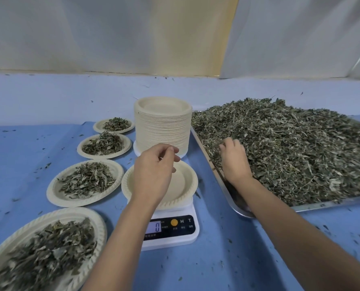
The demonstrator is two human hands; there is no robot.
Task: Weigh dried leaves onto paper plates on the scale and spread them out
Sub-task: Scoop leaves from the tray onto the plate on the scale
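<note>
Blue-covered bench (pixel 17 148). Wide steel tray (pixel 321 205) on its right side, heaped with dried green leaves (pixel 290 148). White digital scale (pixel 187 234) mid-bench, display reading 0, with an empty cream paper plate (pixel 187 181) on it. Right hand (pixel 234 162) at the heap's near-left edge, fingers (pixel 227 143) curled into the leaves, tips buried. Left hand (pixel 154 171) hovers over the plate, fingers loosely bent, holding nothing. Best: lift a modest handful, drop it centre-plate, top up by pinches. Keep the left hand off the plate, or the reading skews.

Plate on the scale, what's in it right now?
The plate's visible part is bare; the left hand covers its left side. The scale reads 0.
</note>
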